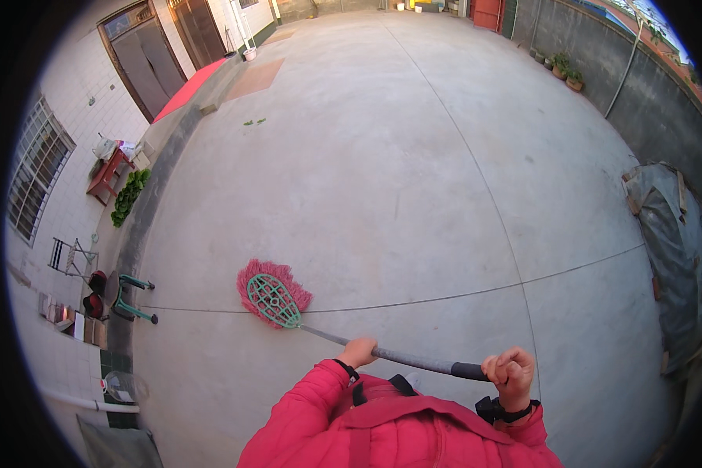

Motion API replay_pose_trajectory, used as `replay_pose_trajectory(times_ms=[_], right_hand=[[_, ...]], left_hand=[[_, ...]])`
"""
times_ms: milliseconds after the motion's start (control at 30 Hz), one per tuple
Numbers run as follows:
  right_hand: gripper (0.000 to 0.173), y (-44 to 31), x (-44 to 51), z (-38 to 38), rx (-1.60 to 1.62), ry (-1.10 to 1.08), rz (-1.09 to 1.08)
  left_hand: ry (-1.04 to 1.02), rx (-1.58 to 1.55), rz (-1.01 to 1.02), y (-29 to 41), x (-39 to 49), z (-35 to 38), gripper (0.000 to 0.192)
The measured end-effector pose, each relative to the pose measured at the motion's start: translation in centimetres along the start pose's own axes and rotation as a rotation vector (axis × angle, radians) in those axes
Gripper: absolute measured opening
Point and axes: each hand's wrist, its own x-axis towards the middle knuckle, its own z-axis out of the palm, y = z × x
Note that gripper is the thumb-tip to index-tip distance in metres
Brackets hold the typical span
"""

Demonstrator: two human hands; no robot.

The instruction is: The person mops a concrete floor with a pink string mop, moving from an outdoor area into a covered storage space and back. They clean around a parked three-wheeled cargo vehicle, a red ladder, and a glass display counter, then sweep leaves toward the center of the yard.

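A long mop handle (412,360) runs across in front of my red jacket. Its shaft is grey, with a black grip at the right end. My left hand (358,351) is closed around the middle of the shaft. At the black end, my right hand (510,373) is wrapped over the grip. The mop head (286,278) lies on the concrete floor to the left, its pink strands fanned out under a green plastic frame (274,300). A floor joint line passes by the head.
Along the left raised step (152,205) stand a green-legged stool (134,298), leafy greens (130,196) and a red bench (106,178). A clear plastic jug (120,386) lies lower left. A tarp-covered pile (675,251) sits by the right wall, potted plants (561,67) farther back.
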Motion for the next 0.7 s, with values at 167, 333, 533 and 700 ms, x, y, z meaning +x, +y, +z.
replay_pose_trajectory(times_ms=[167, 333, 533, 700], right_hand=[[0.009, 1.2, 1.9, 1.7, -0.067, -0.084, 0.199], [0.015, 1.7, 3.3, 2.0, -0.142, 0.004, 0.099], [0.017, 1.1, 2.9, 2.4, -0.169, 0.191, -0.063], [0.019, 0.7, 1.2, 5.1, -0.274, 0.416, -0.155]], left_hand=[[-0.277, 0.001, -0.031, -1.7, -0.7, 2.1, 0.022], [-0.247, 0.042, 0.02, -3.6, 1.5, 1.5, 0.023], [-0.358, 0.003, 0.192, -2.9, 3.8, 0.3, 0.022], [-0.359, 0.105, 0.413, -3.3, 6.0, -1.2, 0.016]])
